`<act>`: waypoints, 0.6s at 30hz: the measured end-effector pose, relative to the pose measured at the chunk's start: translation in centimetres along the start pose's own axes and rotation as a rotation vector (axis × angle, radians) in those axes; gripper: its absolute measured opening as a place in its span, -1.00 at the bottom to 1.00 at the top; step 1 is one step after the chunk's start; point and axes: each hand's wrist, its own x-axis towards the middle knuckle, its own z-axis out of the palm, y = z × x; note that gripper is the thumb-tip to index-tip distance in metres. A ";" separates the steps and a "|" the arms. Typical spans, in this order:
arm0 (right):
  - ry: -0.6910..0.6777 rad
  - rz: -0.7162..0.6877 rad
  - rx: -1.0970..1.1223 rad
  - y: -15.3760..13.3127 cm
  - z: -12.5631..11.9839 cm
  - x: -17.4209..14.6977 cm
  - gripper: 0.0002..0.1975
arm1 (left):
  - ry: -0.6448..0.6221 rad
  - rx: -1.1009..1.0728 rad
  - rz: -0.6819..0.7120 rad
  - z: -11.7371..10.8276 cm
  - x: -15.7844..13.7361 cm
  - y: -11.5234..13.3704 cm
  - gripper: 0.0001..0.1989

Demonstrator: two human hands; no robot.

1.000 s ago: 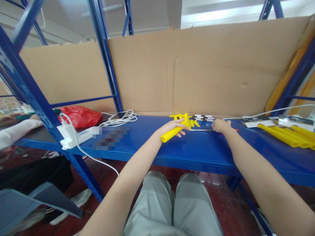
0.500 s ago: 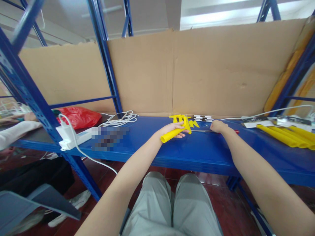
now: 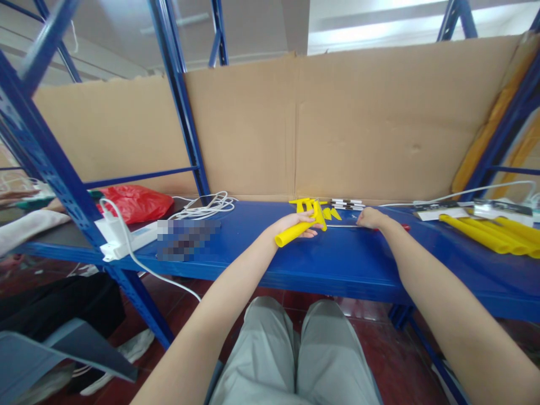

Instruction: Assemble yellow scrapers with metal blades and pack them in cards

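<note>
My left hand (image 3: 297,224) is closed round a yellow plastic tube handle (image 3: 293,233) with a wider yellow head at its far end. The tube's open end points toward me. In my right hand (image 3: 368,218), closed in a fist, is a long screwdriver (image 3: 342,226), its thin metal shaft lying level toward the yellow head. A bit of its red handle pokes out beyond the wrist. Whether the tip touches the head I cannot tell. Just behind my left hand are several yellow plastic pieces (image 3: 335,214) and black-and-white pens (image 3: 346,204).
More yellow tubes (image 3: 481,233) lie on the blue bench (image 3: 337,270) at right. To the left are a white power strip (image 3: 139,236), coiled white cable (image 3: 206,207) and a red plastic bag (image 3: 137,203). Cardboard (image 3: 358,124) walls the back. Another person's sleeve (image 3: 34,225) shows far left.
My right hand and the screwdriver have shifted very slightly to the left. My left hand keeps its hold on the yellow handle, nearly still. The other person's arm at far left moved a little.
</note>
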 end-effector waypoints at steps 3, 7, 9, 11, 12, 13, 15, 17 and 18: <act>-0.021 0.031 -0.009 -0.7 -0.3 -0.7 -0.78 | -0.002 0.005 -0.009 -0.2 0.1 -0.1 -0.41; -0.023 0.062 -0.033 -1.6 -0.6 -1.5 -0.74 | 0.000 0.033 -0.013 -0.5 0.1 -0.2 -0.45; -0.025 0.058 -0.048 -1.8 -0.8 -1.7 -0.74 | 0.002 0.045 -0.015 -0.5 0.2 -0.2 -0.45; -0.029 0.057 -0.064 -2.0 -1.0 -2.0 -0.76 | 0.004 0.056 -0.018 -0.4 0.2 -0.1 -0.45; -0.029 0.054 -0.071 -2.0 -1.0 -2.1 -0.76 | 0.006 0.061 -0.018 -0.3 0.2 -0.1 -0.45; -0.029 0.053 -0.077 -2.1 -1.1 -2.2 -0.76 | 0.010 0.064 -0.018 -0.2 0.2 -0.1 -0.45; -0.029 0.052 -0.087 -2.2 -1.1 -2.3 -0.74 | 0.020 0.068 -0.016 0.1 0.1 0.0 -0.44; -0.024 0.054 -0.092 -2.1 -1.1 -2.2 -0.73 | 0.031 0.068 -0.015 0.3 0.0 0.1 -0.41; -0.016 0.051 -0.090 -2.0 -0.9 -2.1 -0.72 | 0.035 0.067 -0.014 0.4 -0.1 0.2 -0.40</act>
